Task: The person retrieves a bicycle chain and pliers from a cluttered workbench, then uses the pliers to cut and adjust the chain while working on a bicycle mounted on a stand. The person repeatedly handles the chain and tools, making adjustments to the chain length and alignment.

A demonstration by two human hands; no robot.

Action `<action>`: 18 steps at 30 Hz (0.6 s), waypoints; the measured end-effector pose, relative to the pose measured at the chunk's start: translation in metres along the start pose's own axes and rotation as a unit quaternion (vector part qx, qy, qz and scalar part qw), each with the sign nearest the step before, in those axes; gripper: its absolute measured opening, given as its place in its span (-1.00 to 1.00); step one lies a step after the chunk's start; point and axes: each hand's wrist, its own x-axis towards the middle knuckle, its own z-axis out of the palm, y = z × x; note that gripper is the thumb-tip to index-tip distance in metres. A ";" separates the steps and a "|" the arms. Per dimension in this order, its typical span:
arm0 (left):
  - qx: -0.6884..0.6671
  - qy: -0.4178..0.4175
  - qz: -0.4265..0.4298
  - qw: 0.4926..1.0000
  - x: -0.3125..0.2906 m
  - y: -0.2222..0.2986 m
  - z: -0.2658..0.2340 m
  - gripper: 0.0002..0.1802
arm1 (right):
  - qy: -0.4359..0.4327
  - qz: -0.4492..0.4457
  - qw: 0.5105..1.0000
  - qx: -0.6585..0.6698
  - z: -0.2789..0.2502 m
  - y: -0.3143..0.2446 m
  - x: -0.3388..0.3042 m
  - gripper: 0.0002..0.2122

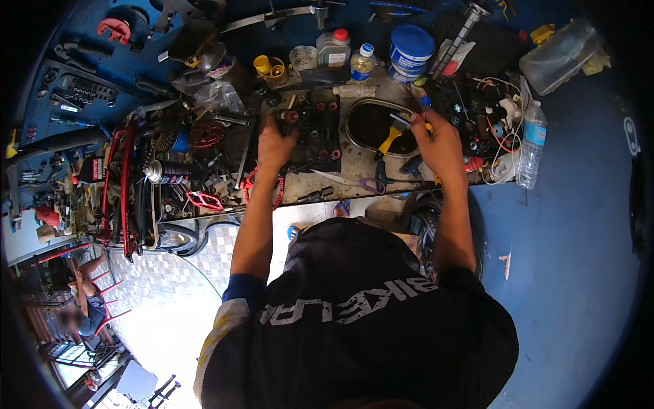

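Note:
My left hand (274,146) is over the left edge of a dark mat (315,160). Its fingers close round a small dark part with a red ring (291,116). Beside it on the mat stand several dark cylindrical parts with red ends (333,107). My right hand (436,146) is closed at the right rim of an oval metal pan (349,123) with dark contents. A yellow brush (390,142) lies across that pan, by my right fingertips. A thin pale stick shows there too; what exactly the right fingers grip cannot be made out.
Scissors with purple handles (371,185) lie near the bench's front edge. Behind stand a blue tub (411,46), a blue-capped bottle (362,63) and a grey jug (334,49). A spray can (167,172) lies left; a water bottle (531,146) stands right. Another person sits far left.

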 end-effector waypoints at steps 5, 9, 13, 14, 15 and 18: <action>0.052 -0.120 0.046 0.990 0.010 0.014 0.034 -0.31 | 0.041 -0.009 0.999 0.011 -0.005 0.020 -0.009 -0.73; 0.205 -0.208 0.146 0.945 -0.005 0.038 0.057 -0.10 | 0.080 -0.025 0.995 0.057 -0.010 0.041 -0.018 -0.73; 0.266 -0.228 0.138 0.926 -0.003 0.029 0.065 -0.01 | 0.084 0.001 0.995 0.053 -0.017 0.045 -0.027 -0.70; 0.244 -0.214 0.135 0.936 -0.001 0.024 0.064 -0.02 | 0.083 0.002 0.995 0.053 -0.018 0.044 -0.029 -0.69; 0.217 -0.204 0.134 0.945 0.000 0.027 0.063 -0.03 | 0.084 0.008 0.995 0.047 -0.021 0.047 -0.030 -0.68; 0.168 -0.151 0.081 0.971 0.018 0.036 0.052 -0.09 | 0.080 0.025 0.995 0.046 -0.026 0.053 -0.031 -0.75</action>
